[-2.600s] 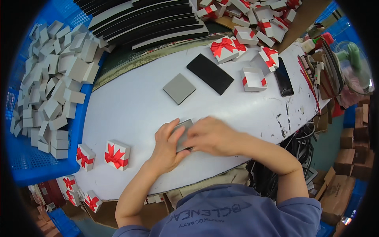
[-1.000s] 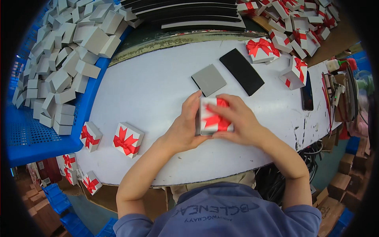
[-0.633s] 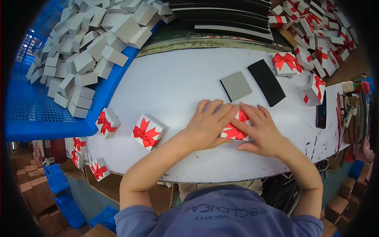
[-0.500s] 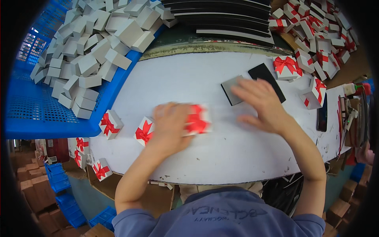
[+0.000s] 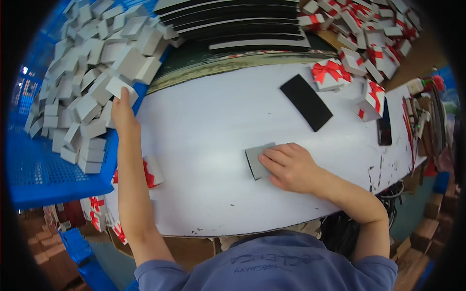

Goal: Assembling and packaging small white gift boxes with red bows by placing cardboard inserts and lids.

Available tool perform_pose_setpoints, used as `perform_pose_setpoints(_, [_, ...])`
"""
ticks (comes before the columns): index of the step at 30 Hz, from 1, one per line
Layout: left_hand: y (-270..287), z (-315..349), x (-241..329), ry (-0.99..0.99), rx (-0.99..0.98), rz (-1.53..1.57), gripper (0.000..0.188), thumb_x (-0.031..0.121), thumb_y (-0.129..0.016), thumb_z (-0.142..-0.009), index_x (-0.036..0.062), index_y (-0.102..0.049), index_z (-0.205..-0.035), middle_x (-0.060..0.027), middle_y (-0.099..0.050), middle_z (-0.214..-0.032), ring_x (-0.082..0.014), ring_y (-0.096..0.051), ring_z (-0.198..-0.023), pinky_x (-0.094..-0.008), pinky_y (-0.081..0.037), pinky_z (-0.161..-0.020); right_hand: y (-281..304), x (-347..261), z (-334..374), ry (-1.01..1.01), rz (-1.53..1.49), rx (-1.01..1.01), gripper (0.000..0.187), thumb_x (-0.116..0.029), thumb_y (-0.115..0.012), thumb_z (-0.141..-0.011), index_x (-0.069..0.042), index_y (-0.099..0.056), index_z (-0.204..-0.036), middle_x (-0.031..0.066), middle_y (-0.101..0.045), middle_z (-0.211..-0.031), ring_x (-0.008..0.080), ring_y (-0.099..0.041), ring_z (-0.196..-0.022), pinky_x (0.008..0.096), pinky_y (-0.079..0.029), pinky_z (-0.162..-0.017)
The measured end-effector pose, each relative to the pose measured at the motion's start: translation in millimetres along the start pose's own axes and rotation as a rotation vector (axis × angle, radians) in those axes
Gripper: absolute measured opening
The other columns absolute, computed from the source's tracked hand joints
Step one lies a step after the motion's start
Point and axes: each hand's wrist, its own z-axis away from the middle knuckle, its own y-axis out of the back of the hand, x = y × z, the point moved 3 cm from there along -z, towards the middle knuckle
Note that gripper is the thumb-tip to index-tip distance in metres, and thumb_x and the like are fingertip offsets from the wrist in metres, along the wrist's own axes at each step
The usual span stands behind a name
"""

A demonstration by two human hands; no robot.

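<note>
My left hand (image 5: 123, 112) reaches out to the left and closes its fingers on a grey box base (image 5: 119, 87) at the edge of a heap of grey box bases (image 5: 77, 82) in a blue crate (image 5: 34, 169). My right hand (image 5: 291, 167) rests on the white table (image 5: 208, 145), fingertips pressing a flat grey square pad (image 5: 257, 159). A white gift box with a red bow (image 5: 151, 172) lies beside my left forearm, partly hidden by it.
A black rectangular pad (image 5: 306, 102) lies further back. Many white boxes with red bows (image 5: 354, 29) are piled at the back right. A stack of black sheets (image 5: 238, 24) sits behind the table. A dark phone (image 5: 384, 128) lies at the right. More bowed boxes (image 5: 99, 213) sit below the left edge.
The bowed box was closed, carried left and set down near the table's left edge. My left hand then reached into the crate. My right hand drew the grey pad toward me.
</note>
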Motion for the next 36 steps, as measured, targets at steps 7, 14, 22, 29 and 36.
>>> perform_pose_setpoints(7, [-66, 206, -18, -0.540, -1.071, -0.440, 0.053, 0.021, -0.079, -0.065, 0.0057, -0.050, -0.107, -0.0208, -0.038, -0.129, -0.0379, -0.041, -0.114, -0.0434, -0.035, -0.094, 35, 3, -16, 0.121, 0.057, 0.213, 0.031, -0.011, -0.061, -0.063, -0.003, -0.064, -0.093, 0.0029, -0.052, -0.078, 0.0185, -0.049, -0.067, 0.0302, -0.039, -0.056])
perform_pose_setpoints(14, [-86, 231, -23, -0.880, -1.111, -0.214, 0.086, 0.026, -0.080, -0.060, 0.0175, -0.034, -0.132, -0.0171, -0.037, -0.134, -0.0383, -0.041, -0.115, -0.0468, -0.037, -0.091, 15, 2, -4, 0.146, -0.165, -0.044, 0.024, -0.015, -0.066, -0.066, -0.007, -0.061, -0.088, 0.0029, -0.055, -0.089, 0.0207, -0.054, -0.080, 0.0331, -0.043, -0.069])
perform_pose_setpoints(22, [-53, 214, 14, -0.983, -1.165, -0.923, 0.049, 0.015, -0.075, -0.066, 0.0248, -0.061, -0.111, -0.0013, -0.046, -0.131, -0.0404, -0.037, -0.117, -0.0521, -0.036, -0.087, 98, 189, -2, -0.520, 0.504, -0.066, 0.077, -0.012, -0.066, -0.054, -0.011, -0.039, -0.127, 0.0121, -0.046, -0.123, 0.0315, -0.037, -0.119, 0.0399, -0.029, -0.100])
perform_pose_setpoints(29, [-71, 209, -27, -0.759, -1.003, -0.209, 0.090, 0.024, -0.080, -0.064, 0.0077, -0.025, -0.134, -0.0241, -0.026, -0.137, -0.0430, -0.033, -0.121, -0.0449, -0.040, -0.093, 16, 44, -37, -0.118, -0.250, -0.092, 0.070, -0.034, -0.075, -0.059, -0.007, -0.050, -0.119, 0.0138, -0.050, -0.112, 0.0290, -0.045, -0.107, 0.0420, -0.028, -0.095])
perform_pose_setpoints(36, [-92, 218, -4, -0.843, -1.053, -0.568, 0.088, 0.027, -0.080, -0.060, 0.0009, -0.035, -0.131, -0.0180, -0.036, -0.133, -0.0336, -0.039, -0.118, -0.0407, -0.038, -0.094, 7, 16, -5, -0.106, -0.061, -0.016, 0.066, -0.026, -0.075, -0.062, -0.009, -0.050, -0.121, 0.0162, -0.047, -0.114, 0.0331, -0.040, -0.111, 0.0449, -0.031, -0.092])
